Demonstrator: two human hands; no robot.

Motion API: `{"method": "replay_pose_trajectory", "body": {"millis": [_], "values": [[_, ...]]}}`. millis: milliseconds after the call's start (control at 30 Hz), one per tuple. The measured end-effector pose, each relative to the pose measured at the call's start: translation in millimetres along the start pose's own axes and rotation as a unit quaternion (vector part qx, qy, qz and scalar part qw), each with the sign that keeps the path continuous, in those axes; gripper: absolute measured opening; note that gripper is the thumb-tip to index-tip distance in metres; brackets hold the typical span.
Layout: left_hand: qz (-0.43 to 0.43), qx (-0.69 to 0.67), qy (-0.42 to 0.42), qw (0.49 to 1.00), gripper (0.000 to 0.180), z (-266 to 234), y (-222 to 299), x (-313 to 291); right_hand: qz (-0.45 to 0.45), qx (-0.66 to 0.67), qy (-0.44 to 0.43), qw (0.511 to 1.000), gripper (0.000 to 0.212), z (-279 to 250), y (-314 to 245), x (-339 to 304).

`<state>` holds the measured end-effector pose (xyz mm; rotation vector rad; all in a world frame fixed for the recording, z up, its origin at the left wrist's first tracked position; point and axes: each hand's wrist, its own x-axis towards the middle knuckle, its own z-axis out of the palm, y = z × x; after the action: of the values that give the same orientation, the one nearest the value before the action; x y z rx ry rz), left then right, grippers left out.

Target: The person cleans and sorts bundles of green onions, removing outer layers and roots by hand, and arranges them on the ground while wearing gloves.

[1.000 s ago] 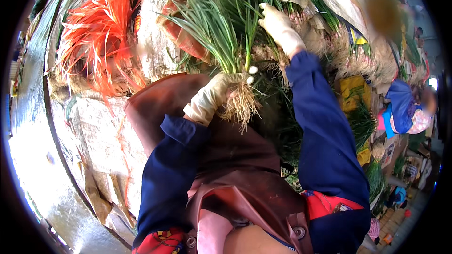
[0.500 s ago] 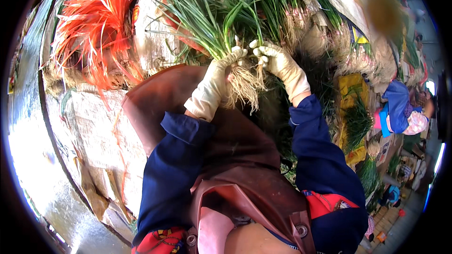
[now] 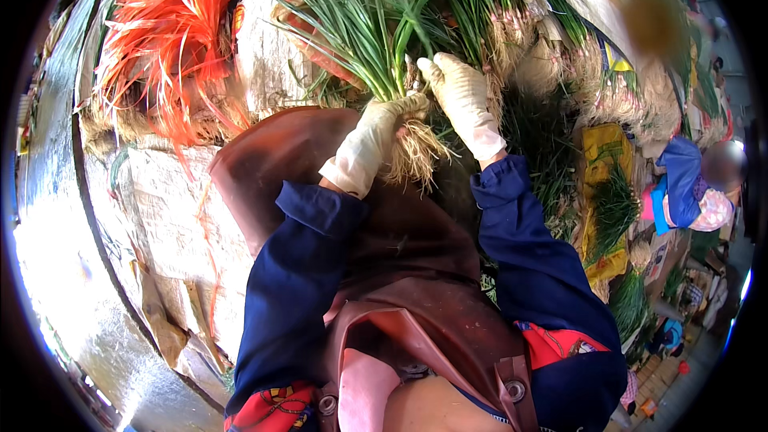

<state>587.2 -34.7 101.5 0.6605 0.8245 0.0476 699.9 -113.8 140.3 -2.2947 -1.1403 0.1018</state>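
Note:
A bunch of scallions point(image 3: 374, 40) stands upright before me, green leaves up and pale stringy roots point(image 3: 418, 154) hanging down. My left hand point(image 3: 394, 112), in a cream glove, is closed round the base of the stalks, just above the roots. Close beside it, to the right, my right hand point(image 3: 458, 90) wears a similar glove. Its fingers are curled together at the bunch's right side, by some leaves; what they pinch, if anything, is hidden. A brown apron point(image 3: 384, 232) covers my lap beneath both hands.
Orange plastic strips point(image 3: 168, 40) lie at the upper left by a white woven sack point(image 3: 272, 40). More rooted scallions point(image 3: 612, 100) are piled at the upper right. A yellow sack point(image 3: 604, 192) lies on the right, with a person point(image 3: 684, 192) beyond it.
My right hand has shifted slightly left, against the bunch. The roots that hung below its fingers no longer show there. My left hand still holds the bunch, its fingers wrapped further round.

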Motion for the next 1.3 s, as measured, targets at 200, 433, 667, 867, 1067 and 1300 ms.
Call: {"method": "replay_pose_trajectory", "body": {"millis": [200, 433, 667, 867, 1067, 1300], "values": [[0.030, 0.019, -0.015, 0.999, 0.021, -8.5, 0.8, -8.7, 0.263, 0.496, 0.092, 0.823, 0.025, -34.6, 32.0, -31.0], [0.083, -0.246, -0.134, 0.956, 0.032, -14.9, 0.5, -0.4, 0.315, -0.222, -0.166, 0.908, 0.040, -83.4, 147.7, -153.1], [0.081, -0.108, -0.121, 0.983, 0.036, -11.9, -9.3, 20.7, 0.110, -0.337, -0.072, 0.932, 0.032, -30.9, 111.3, 10.3], [0.054, 0.030, -0.107, 0.992, 0.033, 2.4, 1.1, -5.1, 0.108, -0.090, -0.062, 0.988, 0.029, -53.6, 12.2, -35.0], [-0.009, 0.130, -0.068, 0.989, 0.029, -8.4, -21.2, 24.3, 0.110, 0.502, -0.043, 0.857, 0.033, 15.0, 48.0, -69.2], [-0.019, -0.023, -0.166, 0.986, 0.028, -17.0, -15.4, 7.3, 0.233, 0.780, -0.252, 0.523, 0.032, 54.3, 69.7, -4.1]]}}
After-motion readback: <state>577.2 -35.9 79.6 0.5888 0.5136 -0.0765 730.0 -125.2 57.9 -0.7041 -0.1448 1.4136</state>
